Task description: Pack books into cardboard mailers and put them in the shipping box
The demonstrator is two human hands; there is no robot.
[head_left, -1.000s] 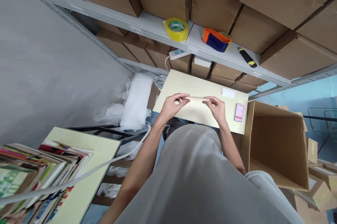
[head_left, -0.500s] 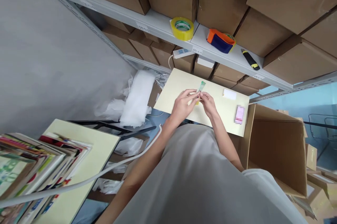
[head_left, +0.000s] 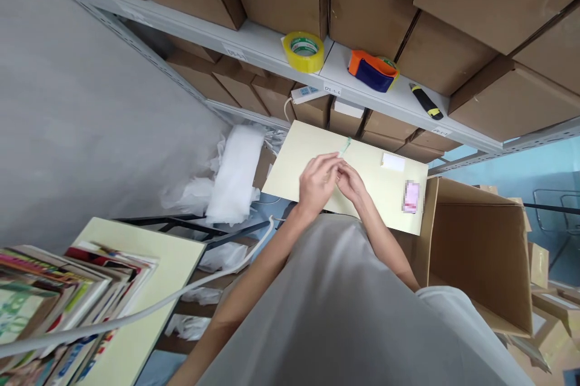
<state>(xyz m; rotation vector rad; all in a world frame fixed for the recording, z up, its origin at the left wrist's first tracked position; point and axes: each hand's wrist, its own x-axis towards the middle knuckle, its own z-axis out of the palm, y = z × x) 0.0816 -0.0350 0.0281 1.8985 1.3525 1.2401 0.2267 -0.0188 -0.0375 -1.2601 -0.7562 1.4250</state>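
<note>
Over the pale yellow tabletop (head_left: 294,156), my left hand (head_left: 317,180) and my right hand (head_left: 351,183) meet, fingertips pinched close together. Between them is a thin green-and-white strip (head_left: 345,146), its narrow end pointing up and away from me. My fingers cover its lower part, so its exact kind cannot be made out. To the right of my hands lie a small white box (head_left: 393,161) and a pink item (head_left: 411,197) blurred by pixels.
On the grey shelf ahead sit a yellow tape roll (head_left: 303,52), an orange-and-blue tape dispenser (head_left: 374,71) and a black-and-yellow utility knife (head_left: 426,101). An open cardboard box (head_left: 480,253) stands at right. Books (head_left: 81,295), a white hose (head_left: 181,294) and white foam wrap (head_left: 238,174) are at left.
The strip has turned more edge-on and shows less of its green face. Its yellow-orange lower end is now hidden behind my fingers. Both hands have shifted slightly left in view.
</note>
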